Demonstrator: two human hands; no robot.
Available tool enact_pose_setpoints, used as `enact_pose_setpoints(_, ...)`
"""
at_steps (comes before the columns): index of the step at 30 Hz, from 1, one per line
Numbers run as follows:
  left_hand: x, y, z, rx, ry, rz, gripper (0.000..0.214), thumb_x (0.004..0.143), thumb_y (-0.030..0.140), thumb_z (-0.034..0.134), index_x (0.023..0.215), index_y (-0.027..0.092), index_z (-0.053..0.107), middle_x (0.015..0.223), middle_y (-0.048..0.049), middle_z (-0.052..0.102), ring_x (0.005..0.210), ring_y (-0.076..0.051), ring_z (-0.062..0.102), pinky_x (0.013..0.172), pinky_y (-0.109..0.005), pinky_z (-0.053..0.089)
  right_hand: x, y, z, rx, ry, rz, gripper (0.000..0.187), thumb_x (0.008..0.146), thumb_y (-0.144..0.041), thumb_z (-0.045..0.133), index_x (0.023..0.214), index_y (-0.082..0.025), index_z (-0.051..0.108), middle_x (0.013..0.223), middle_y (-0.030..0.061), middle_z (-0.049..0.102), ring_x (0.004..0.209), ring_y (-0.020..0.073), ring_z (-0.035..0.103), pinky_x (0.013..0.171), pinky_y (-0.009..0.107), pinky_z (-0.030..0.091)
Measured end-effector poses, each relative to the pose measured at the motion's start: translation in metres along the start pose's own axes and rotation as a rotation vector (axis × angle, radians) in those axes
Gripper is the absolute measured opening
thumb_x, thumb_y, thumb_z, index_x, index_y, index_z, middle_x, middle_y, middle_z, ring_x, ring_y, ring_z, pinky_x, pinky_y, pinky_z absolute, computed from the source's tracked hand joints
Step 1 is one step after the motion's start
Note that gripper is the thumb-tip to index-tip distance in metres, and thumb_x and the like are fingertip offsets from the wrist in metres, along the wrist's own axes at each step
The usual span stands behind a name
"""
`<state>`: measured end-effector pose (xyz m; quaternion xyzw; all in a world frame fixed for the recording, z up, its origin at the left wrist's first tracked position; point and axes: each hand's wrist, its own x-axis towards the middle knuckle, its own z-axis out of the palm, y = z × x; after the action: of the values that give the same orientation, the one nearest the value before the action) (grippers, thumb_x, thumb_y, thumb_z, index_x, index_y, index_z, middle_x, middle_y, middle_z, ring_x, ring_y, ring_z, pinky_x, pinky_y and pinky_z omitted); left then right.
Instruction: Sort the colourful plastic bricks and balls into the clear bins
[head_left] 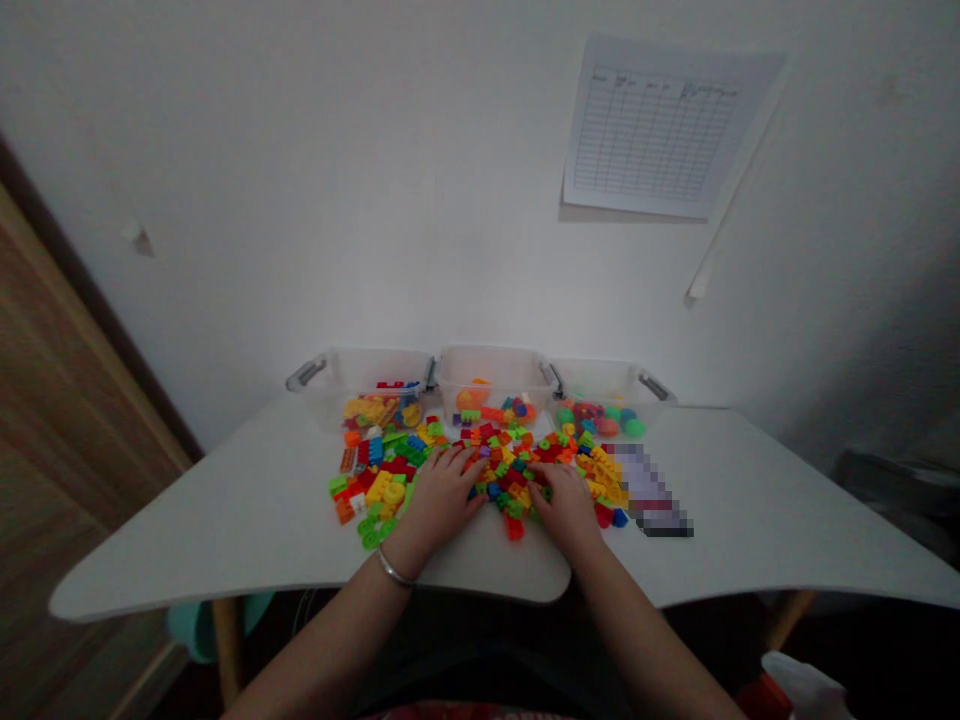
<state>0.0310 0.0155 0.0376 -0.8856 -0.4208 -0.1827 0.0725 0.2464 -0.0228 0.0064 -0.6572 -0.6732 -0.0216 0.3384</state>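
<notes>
A heap of multicoloured plastic building blocks (510, 475) spreads across the middle of the white table, with red, yellow, green, blue and orange pieces. My left hand (442, 495) rests palm down on the heap's left side, fingers spread. A silver bangle (395, 568) circles that wrist. My right hand (566, 505) lies palm down on the heap's right side, fingertips among the blocks. Nothing shows in either hand, though the palms are hidden from this view. A smaller spill of blocks (371, 490) lies left of my left hand.
Along the wall stand several clear plastic bins with handles: one holds mixed blocks (360, 375), one orange and blue pieces (491, 370), one round coloured pieces (607, 380). A pixelated patch (652, 490) covers part of the table. A ruled paper sheet (652, 125) hangs above.
</notes>
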Motion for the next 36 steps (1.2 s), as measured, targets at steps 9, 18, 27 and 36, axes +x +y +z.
enact_pose_setpoints(9, 0.001, 0.002, -0.001, -0.047, 0.072, 0.049, 0.044, 0.085, 0.033, 0.058, 0.128, 0.026, 0.057, 0.133, -0.0077, 0.058, 0.125, -0.029, 0.049, 0.109, -0.052, 0.033, 0.006, -0.012, -0.007, -0.088, -0.071, 0.049, 0.029, 0.086, -0.031, 0.059, 0.112, -0.021, 0.066, 0.107, 0.0070, 0.070, 0.102, 0.0249, 0.061, 0.092, 0.038, 0.042)
enact_pose_setpoints(18, 0.003, 0.014, -0.011, -0.126, 0.024, 0.052, 0.032, 0.085, 0.031, 0.058, 0.116, 0.025, 0.065, 0.123, -0.0057, 0.065, 0.123, -0.028, 0.050, 0.109, -0.051, 0.033, 0.005, -0.011, -0.003, -0.112, 0.018, -0.009, 0.021, 0.084, -0.023, 0.058, 0.102, -0.023, 0.068, 0.096, 0.0065, 0.072, 0.093, 0.0248, 0.062, 0.085, 0.039, 0.043)
enact_pose_setpoints(27, 0.006, 0.014, -0.014, -0.254, 0.044, 0.067, 0.027, 0.083, 0.024, 0.060, 0.108, 0.025, 0.069, 0.112, -0.0039, 0.070, 0.117, -0.024, 0.054, 0.108, -0.046, 0.037, 0.001, -0.005, -0.004, -0.013, 0.251, -0.152, 0.013, 0.087, -0.022, 0.056, 0.092, -0.022, 0.067, 0.091, 0.0056, 0.071, 0.090, 0.0229, 0.061, 0.084, 0.038, 0.043)
enact_pose_setpoints(36, 0.019, 0.032, -0.007, -0.606, -0.015, -0.006, 0.021, 0.086, 0.024, 0.056, 0.102, 0.023, 0.070, 0.098, -0.0018, 0.073, 0.093, -0.017, 0.064, 0.086, -0.031, 0.048, -0.007, -0.011, -0.006, 0.114, 0.341, -0.435, 0.014, 0.090, -0.022, 0.055, 0.094, -0.024, 0.068, 0.094, 0.0039, 0.072, 0.093, 0.0191, 0.063, 0.089, 0.037, 0.046)
